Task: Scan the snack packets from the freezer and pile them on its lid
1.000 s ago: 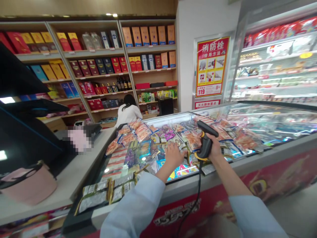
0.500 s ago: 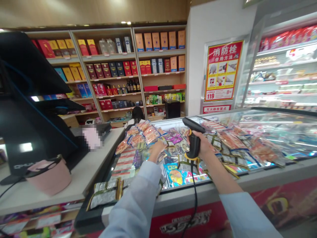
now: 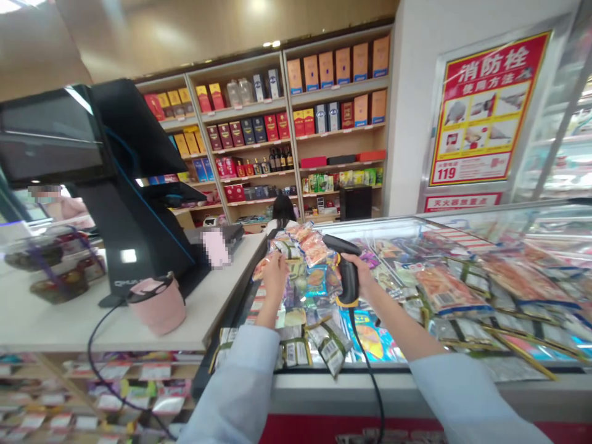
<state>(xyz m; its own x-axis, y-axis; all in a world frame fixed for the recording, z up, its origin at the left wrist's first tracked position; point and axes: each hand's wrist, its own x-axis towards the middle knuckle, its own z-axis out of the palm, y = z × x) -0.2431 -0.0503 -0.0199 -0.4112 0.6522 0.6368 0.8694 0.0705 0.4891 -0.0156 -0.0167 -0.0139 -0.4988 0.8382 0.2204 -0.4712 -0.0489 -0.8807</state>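
Observation:
My right hand [image 3: 359, 277] grips a black and yellow barcode scanner [image 3: 348, 277], its fingers wrapped round the handle. The scanner's head points left over a heap of snack packets, and its black cable [image 3: 365, 351] hangs down in front. Closed at the fingertips, my left hand [image 3: 274, 274] pinches a silvery, green-banded snack packet [image 3: 290, 249] at the back left of the heap. Close by are orange-filled clear packets [image 3: 315, 248] and a small blue packet [image 3: 316, 280]. Silver packets [image 3: 329, 346] lie nearer to me.
The packets lie on a glass-topped freezer [image 3: 324, 382]. On the left, a white counter [image 3: 203, 320] carries a till [image 3: 134, 216], a pink container [image 3: 160, 308] and plastic-boxed goods [image 3: 60, 280]. A person's dark-haired head [image 3: 283, 209] shows beyond, before shelves of boxes [image 3: 252, 132].
The view has swung left, bringing in more counter and the till's screen. My left hand has shifted left across the heap and now has a silvery packet. The scanner has also moved left over the packets.

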